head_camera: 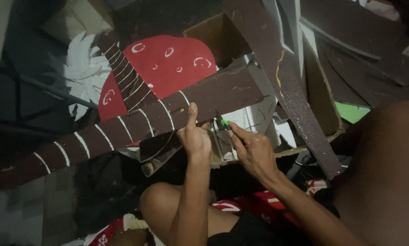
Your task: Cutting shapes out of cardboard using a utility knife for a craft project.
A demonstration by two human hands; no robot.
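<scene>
My left hand (194,136) grips the lower edge of a long dark brown foam strip (122,125) with white painted stripes, thumb pressed up against its face. The strip runs from the lower left to the centre. My right hand (252,148) holds a small tool with a green tip (224,123) just under the strip's right end, close beside my left hand. What kind of tool it is cannot be told in the dim light.
A red mushroom-cap cutout (177,68) with white marks lies behind the strip, beside a white leaf-shaped cutout (83,73). A cardboard box (325,105) holds more brown foam pieces (291,86). My bare knee (161,202) and red patterned cloth (259,202) are below.
</scene>
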